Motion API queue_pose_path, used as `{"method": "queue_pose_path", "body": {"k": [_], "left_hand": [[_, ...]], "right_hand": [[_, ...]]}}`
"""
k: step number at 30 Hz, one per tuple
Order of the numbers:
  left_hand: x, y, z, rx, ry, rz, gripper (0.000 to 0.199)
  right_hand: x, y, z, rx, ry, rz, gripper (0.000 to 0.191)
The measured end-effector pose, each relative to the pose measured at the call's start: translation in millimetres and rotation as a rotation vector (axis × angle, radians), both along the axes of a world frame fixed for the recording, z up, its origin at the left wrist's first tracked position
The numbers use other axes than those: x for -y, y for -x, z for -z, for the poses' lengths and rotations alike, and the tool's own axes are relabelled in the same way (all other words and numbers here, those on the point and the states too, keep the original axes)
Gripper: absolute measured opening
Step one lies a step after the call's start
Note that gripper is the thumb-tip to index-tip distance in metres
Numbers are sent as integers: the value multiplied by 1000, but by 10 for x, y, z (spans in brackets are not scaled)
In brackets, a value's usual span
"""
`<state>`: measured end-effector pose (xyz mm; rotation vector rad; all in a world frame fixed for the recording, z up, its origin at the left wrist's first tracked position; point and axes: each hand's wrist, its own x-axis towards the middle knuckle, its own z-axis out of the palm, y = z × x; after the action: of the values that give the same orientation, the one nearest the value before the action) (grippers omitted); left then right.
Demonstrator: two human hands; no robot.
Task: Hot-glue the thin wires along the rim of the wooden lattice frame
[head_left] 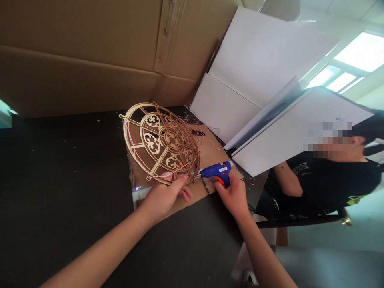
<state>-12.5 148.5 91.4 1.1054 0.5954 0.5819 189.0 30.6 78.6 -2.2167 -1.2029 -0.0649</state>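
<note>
Since the round gold-coloured openwork frame [172, 140] lies on a cardboard sheet [192, 202], directly ahead of the left hand [163, 198], its place is easy to read; that hand grasps the near rim, fingers curled over the edge and pinning it down. The right hand [232, 196] is clenched around the grip of a blue hot glue gun [216, 172], its nozzle pointing left toward the frame's edge; from here I cannot tell whether the tip touches. The step in hand looks like work at that rim with the gun, and the next move calls for a steady left hand and a careful nozzle near the thin red and white wires [132, 144] running along the frame.

Counting, there is one frame, one gun with a small red light [223, 171] lit, and two hands; a loose tangle of wires [189, 119] sits past the frame, ahead of the right hand. Further ahead of the right hand stand at least three white boards [240, 68], though their overlap makes the count uncertain, and a cardboard wall [90, 52] rises ahead of the left. A black table [60, 168] spreads beneath the left forearm, and one seated co-worker [318, 184] in a black T-shirt is off beyond the right hand.
</note>
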Motion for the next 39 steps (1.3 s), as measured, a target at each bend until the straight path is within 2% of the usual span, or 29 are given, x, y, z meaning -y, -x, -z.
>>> {"method": "queue_pose_path", "body": {"k": [20,27,39], "left_hand": [[6,-3,16,-9,-12,-8,20],[1,-5,-33,-62,2,-4,14],[3,0,-29,-75,12,-13,10]], "right_hand": [[8,-2,-5,-16,22,3,27],[15,-4,-11,-26,14,-11,26],[34,-10,-3,-34,5,-25,27]]}}
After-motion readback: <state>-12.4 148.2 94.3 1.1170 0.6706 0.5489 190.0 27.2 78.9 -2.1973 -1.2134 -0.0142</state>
